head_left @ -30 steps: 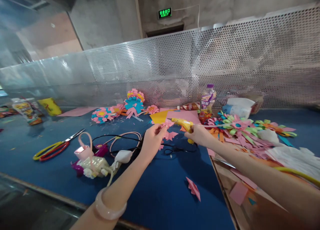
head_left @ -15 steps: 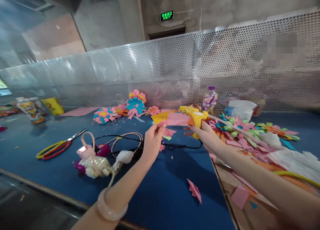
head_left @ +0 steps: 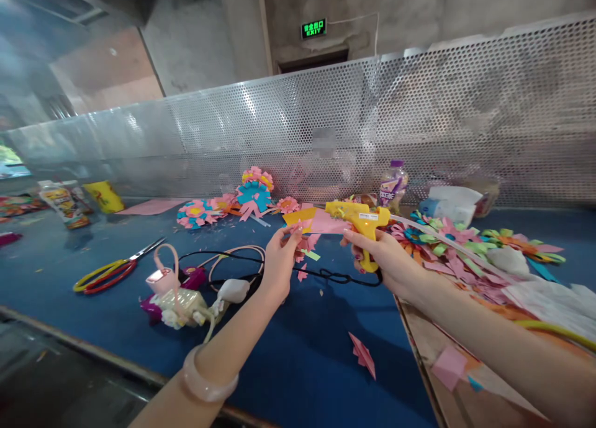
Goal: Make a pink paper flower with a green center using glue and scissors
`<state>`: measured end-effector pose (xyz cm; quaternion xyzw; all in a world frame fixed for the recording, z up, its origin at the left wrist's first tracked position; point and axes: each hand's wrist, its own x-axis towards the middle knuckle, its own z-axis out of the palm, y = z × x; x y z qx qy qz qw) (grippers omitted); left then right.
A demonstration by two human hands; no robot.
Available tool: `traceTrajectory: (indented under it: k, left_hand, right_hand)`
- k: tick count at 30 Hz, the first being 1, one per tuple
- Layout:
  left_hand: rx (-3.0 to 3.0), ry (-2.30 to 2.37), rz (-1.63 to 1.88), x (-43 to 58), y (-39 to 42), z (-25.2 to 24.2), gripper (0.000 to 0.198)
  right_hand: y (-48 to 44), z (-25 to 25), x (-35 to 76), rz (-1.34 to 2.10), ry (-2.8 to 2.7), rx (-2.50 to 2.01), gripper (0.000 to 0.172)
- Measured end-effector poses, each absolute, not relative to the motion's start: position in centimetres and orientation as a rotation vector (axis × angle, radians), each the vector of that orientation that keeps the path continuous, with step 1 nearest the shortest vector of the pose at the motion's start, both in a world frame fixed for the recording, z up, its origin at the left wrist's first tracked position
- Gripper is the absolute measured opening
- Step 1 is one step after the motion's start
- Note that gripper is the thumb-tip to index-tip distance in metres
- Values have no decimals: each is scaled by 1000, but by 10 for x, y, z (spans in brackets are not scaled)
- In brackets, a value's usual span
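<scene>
My right hand point(head_left: 379, 254) is wrapped around the handle of a yellow hot glue gun point(head_left: 367, 220), its nozzle pointing left. A clear glue stick point(head_left: 419, 227) appears to run out of the gun's back end. Fingers of my left hand point(head_left: 282, 257) pinch a small pink paper piece point(head_left: 308, 241), partly hidden by the fingers, with a pale green strip point(head_left: 311, 254) by it. The nozzle is close to the left fingertips; whether it touches the paper I cannot tell. Just below hangs or lies another pink scrap point(head_left: 302, 272). A folded pink paper point(head_left: 362, 355) rests on the blue table point(head_left: 321, 384).
Scissors point(head_left: 116, 269) and a power strip with chargers point(head_left: 181, 307) lie left, with a black cord point(head_left: 342, 277) crossing the middle. Paper flowers point(head_left: 254, 195) line the metal mesh screen point(head_left: 209, 142). Right are a bottle point(head_left: 393, 186), tissues point(head_left: 454, 204) and paper scraps point(head_left: 449, 367).
My right hand has turned the glue gun more level and shifted its nozzle left, nearer my left fingertips. The left hand keeps its pinch and has moved slightly left.
</scene>
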<state>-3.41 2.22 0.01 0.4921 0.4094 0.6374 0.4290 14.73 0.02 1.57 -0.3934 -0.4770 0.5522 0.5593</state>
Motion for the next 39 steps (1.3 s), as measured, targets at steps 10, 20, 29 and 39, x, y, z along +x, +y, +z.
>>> traceTrajectory:
  k: [10,20,29,39]
  left_hand:
    - [1055,777,1620,-35,20,9,24]
    - [1167,679,1594,-33,15,12,20]
    - [1241,712,1691,-33,15,15,15]
    - [1243,752,1700,-33,14,15,15]
  right_hand:
    - [-7,13,142,1126,-1318,-1121,31]
    - [-10,11,141,982,-1394,-1173,35]
    - [-9,4,143,928,-1398,-1215,23]
    - [-11,6,143,853,-1438,-1236,27]
